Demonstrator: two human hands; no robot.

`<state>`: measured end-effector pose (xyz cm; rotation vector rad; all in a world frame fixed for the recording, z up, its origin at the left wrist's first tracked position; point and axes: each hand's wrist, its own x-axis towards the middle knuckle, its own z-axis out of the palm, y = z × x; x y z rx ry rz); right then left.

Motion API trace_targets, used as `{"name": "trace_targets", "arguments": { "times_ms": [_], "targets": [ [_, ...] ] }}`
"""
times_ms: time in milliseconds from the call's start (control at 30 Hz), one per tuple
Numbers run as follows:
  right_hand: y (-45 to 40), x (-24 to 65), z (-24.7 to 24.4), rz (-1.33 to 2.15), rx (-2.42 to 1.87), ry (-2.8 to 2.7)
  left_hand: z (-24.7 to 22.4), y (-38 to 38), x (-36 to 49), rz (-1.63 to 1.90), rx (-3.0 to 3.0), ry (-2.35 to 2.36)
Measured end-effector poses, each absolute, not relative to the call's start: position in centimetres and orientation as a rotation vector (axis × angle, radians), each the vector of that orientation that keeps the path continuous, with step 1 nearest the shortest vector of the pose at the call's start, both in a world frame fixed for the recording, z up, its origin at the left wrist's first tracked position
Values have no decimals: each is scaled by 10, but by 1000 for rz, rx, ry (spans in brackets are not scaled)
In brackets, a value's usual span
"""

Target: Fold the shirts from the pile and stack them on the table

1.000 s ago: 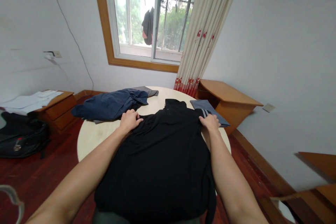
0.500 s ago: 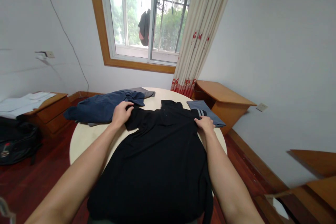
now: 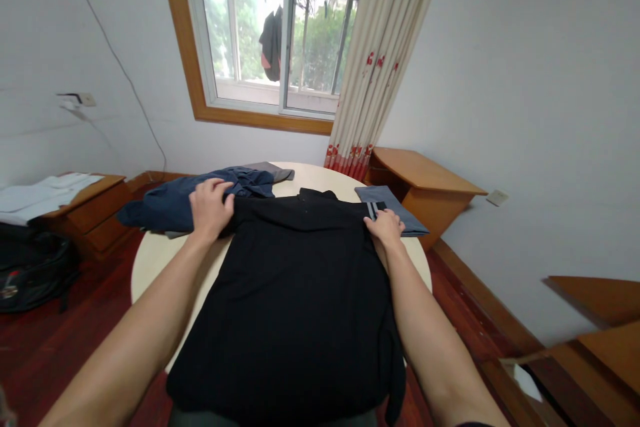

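Observation:
A black collared shirt [image 3: 305, 300] lies spread over a round cream table [image 3: 150, 267], collar toward the window, its lower part hanging over the near edge. My left hand [image 3: 211, 208] grips the shirt's left sleeve, beside a heap of dark blue clothing [image 3: 170, 203]. At the other sleeve, which has grey stripes, my right hand [image 3: 387, 225] has its fingers closed on the cuff. Just beyond that hand, a folded grey-blue garment [image 3: 393, 207] rests on the table's right side.
A wooden desk [image 3: 425, 170] stands behind the table on the right. On the left are a wooden cabinet [image 3: 100, 220] with papers on top and a black bag [image 3: 35, 270] on the floor. A curtain [image 3: 385, 47] hangs beside the window.
My left hand has moved left, pulling the left sleeve outward. The shirt's shoulders now look straighter and its upper part smoother. My right hand has shifted slightly left, still at the striped sleeve.

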<state>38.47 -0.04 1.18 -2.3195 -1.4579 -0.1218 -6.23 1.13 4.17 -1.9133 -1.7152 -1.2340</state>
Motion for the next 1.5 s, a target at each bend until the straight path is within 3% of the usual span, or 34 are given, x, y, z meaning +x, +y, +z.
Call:
{"name": "trace_targets", "arguments": {
  "times_ms": [167,333,900,1267,1400,1433,1500],
  "targets": [
    [2,359,12,42,-1740,-1892,30,-8,-1,-718,-2917,-1311],
    [-1,331,9,380,-1405,-2128,13,-7,4,-409,-3162,-1216],
    [-5,315,10,592,-1732,-2202,25,-21,7,-257,-3291,-1383],
    [-35,298,39,745,-2093,-2522,49,-64,29,348,-3579,-1269],
    [-49,293,50,1288,-2186,-2548,46,-73,34,918,-3982,-1055],
    [-49,292,56,1415,-2168,-2540,45,-73,35,832,-4060,-1017],
    [-42,289,70,1396,-2083,-2538,44,-67,36,177,-4027,-1117]
  ]
}}
